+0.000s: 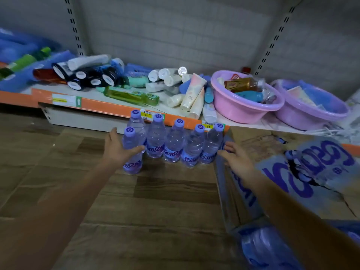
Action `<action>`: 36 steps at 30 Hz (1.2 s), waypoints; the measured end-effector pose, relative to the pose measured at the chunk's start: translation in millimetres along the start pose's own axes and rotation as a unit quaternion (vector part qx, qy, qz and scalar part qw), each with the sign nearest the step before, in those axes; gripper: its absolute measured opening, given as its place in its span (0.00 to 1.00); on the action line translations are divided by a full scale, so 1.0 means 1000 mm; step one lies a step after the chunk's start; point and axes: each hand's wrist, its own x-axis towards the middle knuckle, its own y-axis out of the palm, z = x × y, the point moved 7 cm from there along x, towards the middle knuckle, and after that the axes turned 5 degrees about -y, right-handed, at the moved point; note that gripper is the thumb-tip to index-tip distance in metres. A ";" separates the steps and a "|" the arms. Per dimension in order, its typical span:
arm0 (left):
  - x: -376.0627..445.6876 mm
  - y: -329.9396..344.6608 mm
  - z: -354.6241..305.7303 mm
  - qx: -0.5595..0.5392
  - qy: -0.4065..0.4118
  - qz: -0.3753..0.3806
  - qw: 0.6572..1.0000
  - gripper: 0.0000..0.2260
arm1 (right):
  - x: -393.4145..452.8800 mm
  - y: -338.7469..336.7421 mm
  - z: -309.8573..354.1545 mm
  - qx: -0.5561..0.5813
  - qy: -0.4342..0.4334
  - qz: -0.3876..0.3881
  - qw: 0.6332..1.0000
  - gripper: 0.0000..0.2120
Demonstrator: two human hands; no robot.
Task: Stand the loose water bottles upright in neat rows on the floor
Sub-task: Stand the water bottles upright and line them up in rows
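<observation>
the left hand (pixel 116 151) is wrapping around the middle of the nearest water bottle (pixel 132 152), thumb across the front of it and fingers spread behind, so it is gripping that bottle while the bottle is standing upright on the wooden floor (pixel 155 201). the right hand (pixel 236 158) is lying open with its fingers loosely spread, holding nothing, and resting on the edge of the cardboard carton (pixel 272 162) to the right. the gripped bottle is standing in front, at the left end of the group. behind it a second bottle (pixel 136 121) is standing against the shelf front, and to the right four more upright bottles (pixel 183 145) are forming a row, touching one another, all with purple caps and purple labels. the last of them is sitting just beside the carton. the carton is lying torn open, printed in blue and purple. behind the bottles an orange shelf edge (pixel 101 107) is running across, and the low shelf is carrying lying tubes and cosmetic bottles (pixel 120 82) and two pink plastic basins (pixel 245 102) holding more packets
</observation>
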 end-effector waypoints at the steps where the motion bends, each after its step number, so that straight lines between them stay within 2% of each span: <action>1: 0.010 0.006 0.006 -0.020 0.010 0.012 1.000 0.44 | 0.013 0.004 0.001 0.004 0.004 -0.016 1.000 0.18; 5: 0.029 0.015 0.028 -0.037 0.050 -0.006 0.998 0.27 | 0.052 0.012 -0.009 -0.013 0.018 -0.096 0.995 0.18; 7: 0.034 0.016 0.036 -0.041 0.060 -0.019 0.997 0.25 | 0.066 0.019 -0.015 -0.049 0.020 -0.102 0.993 0.21; 10: 0.034 0.020 0.038 -0.055 0.077 -0.012 0.995 0.21 | 0.083 0.027 -0.021 -0.026 0.027 -0.114 0.993 0.30; 13: 0.034 0.022 0.039 -0.065 0.085 -0.017 0.994 0.21 | 0.098 0.029 -0.023 -0.038 0.042 -0.134 0.989 0.27; 15: 0.034 0.021 0.038 -0.064 0.088 -0.014 0.994 0.23 | 0.099 0.029 -0.015 -0.127 0.042 -0.143 0.981 0.22; 17: 0.036 0.019 0.039 -0.073 0.082 0.000 0.994 0.25 | 0.093 0.028 -0.011 -0.194 0.035 -0.163 0.967 0.22; 22: 0.027 0.015 0.027 -0.056 0.078 0.030 0.995 0.23 | 0.032 0.022 -0.016 -0.123 0.027 -0.206 0.970 0.19; 27: -0.011 0.015 0.023 0.014 0.114 0.036 0.993 0.24 | -0.036 0.016 -0.023 -0.127 -0.036 -0.150 0.980 0.14; 30: -0.041 0.017 0.023 0.046 0.145 0.037 0.988 0.24 | -0.068 0.003 -0.026 -0.107 -0.051 -0.085 0.989 0.14; 36: -0.124 0.040 0.000 0.096 0.142 0.109 0.979 0.24 | -0.128 -0.068 0.017 -0.031 -0.104 -0.017 0.994 0.09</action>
